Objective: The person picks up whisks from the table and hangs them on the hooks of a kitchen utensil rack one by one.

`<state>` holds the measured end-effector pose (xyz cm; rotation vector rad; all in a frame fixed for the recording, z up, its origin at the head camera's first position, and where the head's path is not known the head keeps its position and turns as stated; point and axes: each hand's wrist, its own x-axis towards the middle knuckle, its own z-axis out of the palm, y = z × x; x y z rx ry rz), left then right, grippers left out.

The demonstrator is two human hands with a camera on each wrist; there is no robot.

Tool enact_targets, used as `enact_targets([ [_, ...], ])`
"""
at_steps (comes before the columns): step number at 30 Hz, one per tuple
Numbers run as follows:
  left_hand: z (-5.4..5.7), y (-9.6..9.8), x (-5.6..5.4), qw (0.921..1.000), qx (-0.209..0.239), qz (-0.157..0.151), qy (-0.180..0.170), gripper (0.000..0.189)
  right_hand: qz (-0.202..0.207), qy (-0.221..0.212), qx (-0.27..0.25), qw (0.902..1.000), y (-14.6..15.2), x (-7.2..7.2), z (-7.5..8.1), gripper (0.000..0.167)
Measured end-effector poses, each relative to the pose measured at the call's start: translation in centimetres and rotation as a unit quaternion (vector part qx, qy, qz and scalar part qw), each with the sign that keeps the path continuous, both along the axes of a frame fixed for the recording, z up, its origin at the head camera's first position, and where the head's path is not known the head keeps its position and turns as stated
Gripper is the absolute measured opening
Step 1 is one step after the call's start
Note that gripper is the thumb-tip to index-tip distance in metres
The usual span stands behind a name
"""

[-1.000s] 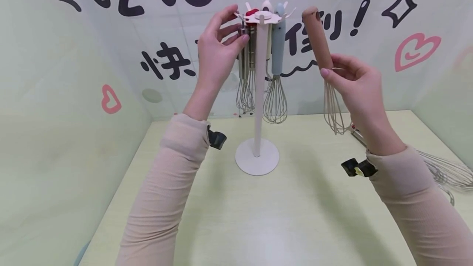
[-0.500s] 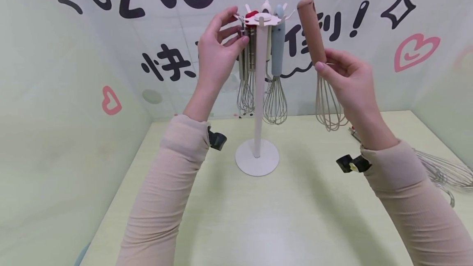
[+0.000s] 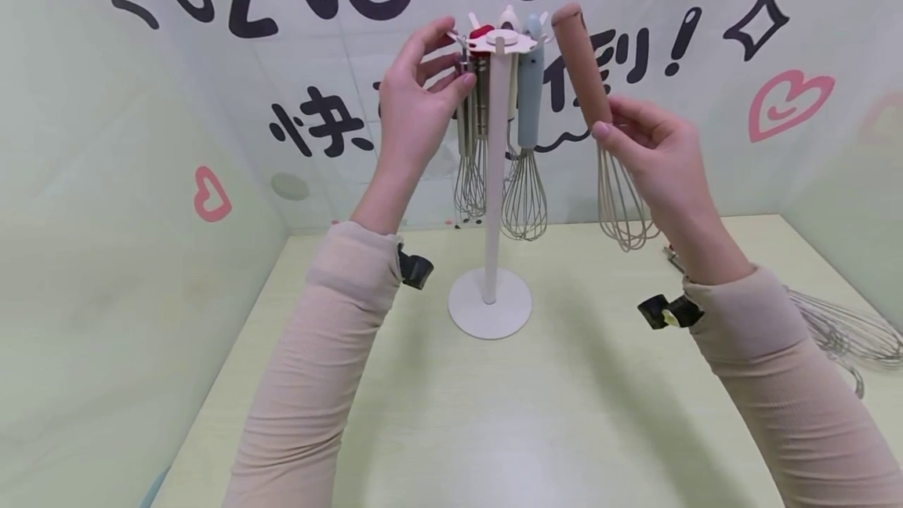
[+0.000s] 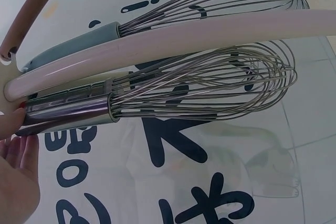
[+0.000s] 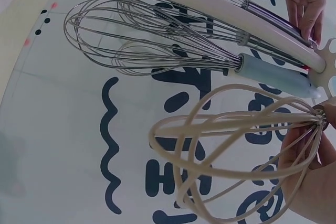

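A white stand (image 3: 496, 186) with a round base and a hooked top disc stands mid-table. My left hand (image 3: 418, 96) pinches the upper end of a metal-handled whisk (image 4: 76, 113) hanging at the disc's left side. My right hand (image 3: 656, 154) holds a brown-handled whisk (image 3: 584, 65) where handle meets wires, tilted, with its beige wire loops (image 5: 236, 156) pointing down. The tip of that handle is close to a hook at the disc's right; whether they touch I cannot tell. A blue-handled whisk (image 3: 531, 96) hangs behind the post, beside others partly hidden.
More wire whisks (image 3: 846, 328) lie on the table (image 3: 451, 422) at the right, partly behind my right forearm. A lettered backdrop (image 3: 317, 186) closes off the rear, and pale walls flank the table.
My right hand has brought the brown-handled whisk leftward to the stand's hooks, raising it and then lowering it slightly. My left hand has stayed at the metal-handled whisk.
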<state>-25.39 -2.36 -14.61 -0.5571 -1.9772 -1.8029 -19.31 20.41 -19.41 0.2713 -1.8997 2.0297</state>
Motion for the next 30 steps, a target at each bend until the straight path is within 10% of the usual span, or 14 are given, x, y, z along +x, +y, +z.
enact_targets([
  [30, -0.3, -0.1, -0.5, 1.0000, -0.004, -0.001, 0.009, 0.054, 0.045, -0.005, 0.056, 0.9974, -1.3, -1.1, -0.8, 0.034],
])
